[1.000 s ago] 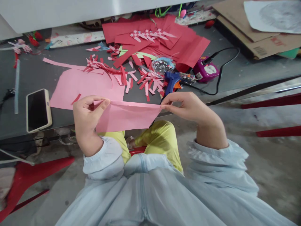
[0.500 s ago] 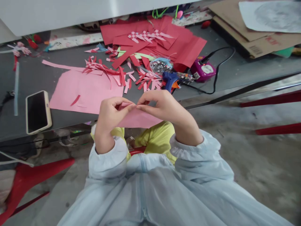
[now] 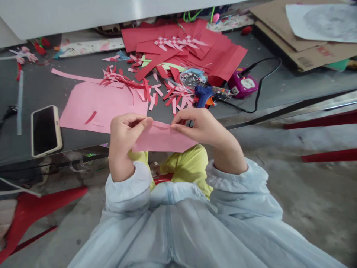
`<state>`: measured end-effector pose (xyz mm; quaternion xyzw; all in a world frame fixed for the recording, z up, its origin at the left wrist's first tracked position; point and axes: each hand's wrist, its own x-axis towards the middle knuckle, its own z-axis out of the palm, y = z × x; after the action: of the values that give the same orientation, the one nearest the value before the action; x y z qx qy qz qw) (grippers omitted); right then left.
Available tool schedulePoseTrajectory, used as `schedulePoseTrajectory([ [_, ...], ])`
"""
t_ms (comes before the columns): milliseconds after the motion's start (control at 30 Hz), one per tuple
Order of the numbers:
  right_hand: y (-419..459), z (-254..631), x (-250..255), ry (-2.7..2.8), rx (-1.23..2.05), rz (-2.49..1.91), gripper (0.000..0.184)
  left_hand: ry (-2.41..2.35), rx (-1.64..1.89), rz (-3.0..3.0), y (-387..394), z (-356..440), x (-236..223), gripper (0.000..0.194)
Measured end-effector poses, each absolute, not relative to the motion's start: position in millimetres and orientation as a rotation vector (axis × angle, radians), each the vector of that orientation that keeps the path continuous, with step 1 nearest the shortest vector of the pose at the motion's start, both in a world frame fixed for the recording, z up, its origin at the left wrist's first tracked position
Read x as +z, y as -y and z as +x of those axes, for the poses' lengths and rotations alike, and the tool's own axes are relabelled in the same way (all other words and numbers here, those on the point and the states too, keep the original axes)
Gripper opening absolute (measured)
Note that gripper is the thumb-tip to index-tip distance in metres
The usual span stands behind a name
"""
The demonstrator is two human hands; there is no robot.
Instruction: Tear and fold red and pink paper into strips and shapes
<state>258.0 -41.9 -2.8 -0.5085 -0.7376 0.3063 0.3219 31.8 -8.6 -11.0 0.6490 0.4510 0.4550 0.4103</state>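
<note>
A sheet of pink paper (image 3: 166,139) hangs between my hands above my lap, a narrow fold along its top edge. My left hand (image 3: 126,136) pinches that edge between thumb and fingers on the left. Farther right, my right hand (image 3: 195,124) pinches the same edge. A larger pink sheet (image 3: 103,102) lies on the table just beyond my left hand, with a small red strip (image 3: 90,117) on it. Past my right hand are loose red and pink strips (image 3: 178,95) and a blue glue gun (image 3: 203,95).
Red paper sheets (image 3: 223,56) are piled at the back, woven checkered pieces (image 3: 174,41) on top. A purple box with a black cable (image 3: 244,83) stands right of the glue gun. A phone (image 3: 46,130) lies at the left. Cardboard (image 3: 279,41) sits at the far right.
My hands have moved apart along the top edge of the pink paper, the left one leftward and the right one rightward. More of the folded edge shows between them.
</note>
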Motion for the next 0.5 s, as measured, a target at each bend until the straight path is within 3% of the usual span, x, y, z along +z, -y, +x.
schedulePoseTrajectory([
  [500,68,313,-18,1.716,0.843,-1.612,0.014,-1.303,1.238,1.534,-1,15,-16,0.016],
])
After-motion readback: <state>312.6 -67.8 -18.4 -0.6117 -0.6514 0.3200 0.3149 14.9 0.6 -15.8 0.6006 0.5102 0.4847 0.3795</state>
